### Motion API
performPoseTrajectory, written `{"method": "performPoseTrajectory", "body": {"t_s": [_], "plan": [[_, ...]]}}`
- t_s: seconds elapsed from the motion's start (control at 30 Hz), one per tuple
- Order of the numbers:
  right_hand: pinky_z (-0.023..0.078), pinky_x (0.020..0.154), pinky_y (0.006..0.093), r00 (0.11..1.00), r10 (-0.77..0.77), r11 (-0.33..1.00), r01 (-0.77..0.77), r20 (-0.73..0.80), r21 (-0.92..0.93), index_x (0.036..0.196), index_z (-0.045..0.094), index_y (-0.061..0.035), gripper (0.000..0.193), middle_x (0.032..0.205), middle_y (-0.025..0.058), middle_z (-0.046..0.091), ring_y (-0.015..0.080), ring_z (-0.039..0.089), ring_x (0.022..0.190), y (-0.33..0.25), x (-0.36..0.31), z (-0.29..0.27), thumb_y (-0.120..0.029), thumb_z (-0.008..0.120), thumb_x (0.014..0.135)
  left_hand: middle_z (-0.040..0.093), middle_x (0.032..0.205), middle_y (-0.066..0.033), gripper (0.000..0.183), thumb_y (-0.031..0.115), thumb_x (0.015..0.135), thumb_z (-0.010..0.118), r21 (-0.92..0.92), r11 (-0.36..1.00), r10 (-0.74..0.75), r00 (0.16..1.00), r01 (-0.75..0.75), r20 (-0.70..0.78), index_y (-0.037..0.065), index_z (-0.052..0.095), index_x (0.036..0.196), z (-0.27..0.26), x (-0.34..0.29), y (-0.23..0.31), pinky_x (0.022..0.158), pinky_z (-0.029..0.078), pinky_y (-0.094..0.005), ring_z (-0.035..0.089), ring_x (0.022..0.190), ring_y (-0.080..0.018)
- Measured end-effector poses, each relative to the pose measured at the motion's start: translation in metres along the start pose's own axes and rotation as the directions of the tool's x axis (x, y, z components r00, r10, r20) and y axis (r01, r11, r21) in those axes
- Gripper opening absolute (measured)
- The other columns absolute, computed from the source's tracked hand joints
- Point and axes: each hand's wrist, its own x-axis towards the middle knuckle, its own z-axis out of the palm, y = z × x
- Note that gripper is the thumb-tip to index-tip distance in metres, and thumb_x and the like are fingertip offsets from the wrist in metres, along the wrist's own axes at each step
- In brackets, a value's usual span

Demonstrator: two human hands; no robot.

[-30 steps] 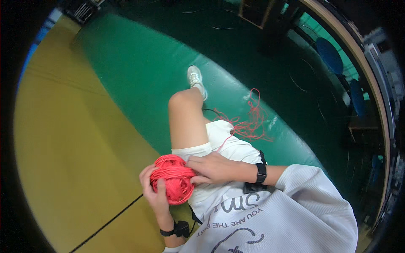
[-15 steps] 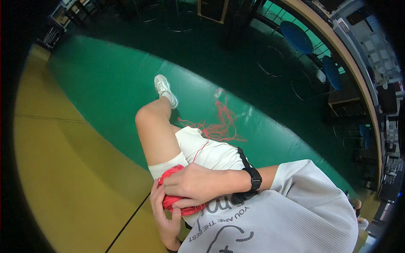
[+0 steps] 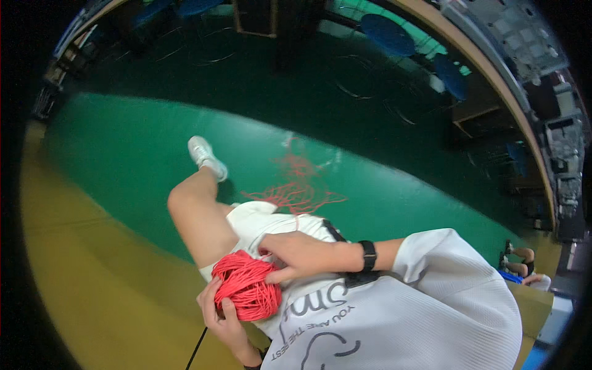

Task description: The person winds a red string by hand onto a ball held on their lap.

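Red cord ball [image 3: 248, 293] sits at lower centre, clasped in the curled left hand [image 3: 227, 325]; the half-curled right hand [image 3: 302, 253] touches its upper right edge, any pinch unclear. Loose strands [image 3: 299, 196] lie mid-frame on green floor [image 3: 142, 148]; round blue seats [image 3: 388, 35] show upper right.

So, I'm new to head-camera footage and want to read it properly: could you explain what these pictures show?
There's no machine at work, just a person's bare hands. The view comes from the left of two wide fisheye cameras on the head, looking down; straight edges bend near the rim.

The left hand cups a ball of red cord by the person's thigh. The right hand touches the ball's other side; whether it pinches a strand is unclear. A loose tangle of red cord lies on the green floor, beyond the white shorts.
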Motion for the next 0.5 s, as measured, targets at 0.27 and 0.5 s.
{"method": "performPoseTrajectory", "body": {"t_s": [0.27, 0.5], "plan": [[0.05, 0.071, 0.0445, 0.956, -0.284, 0.955, 0.289, 0.068, -0.066, 0.101, 0.053, -0.0027, 0.037, 0.087, 0.0155, 0.057, 0.0363, 0.062, 0.082, 0.009, 0.018, 0.002, -0.038, 0.061, 0.093, 0.052, 0.13, -0.0167, 0.043, 0.026, 0.098, 0.056, -0.464, 0.865, -0.261, 0.961, 0.191, -0.093, -0.007, 0.053, 0.124, -0.009, -0.026, -0.021, 0.105, 0.042, -0.0387, 0.052, 0.121, -0.0262], [0.051, 0.055, 0.0378, 0.795, -0.591, 0.781, 0.607, 0.141, -0.147, 0.091, 0.056, -0.0057, 0.024, 0.081, 0.0074, 0.05, 0.026, 0.059, 0.073, -0.023, 0.037, 0.007, -0.027, 0.067, 0.087, 0.049, 0.134, -0.0224, 0.066, 0.028, 0.082, 0.076, 0.087, 0.988, -0.136, 0.987, 0.128, 0.087, -0.002, 0.046, 0.133, -0.037, -0.014, 0.032, 0.109, 0.036, -0.0463, 0.048, 0.128, -0.0382]]}}
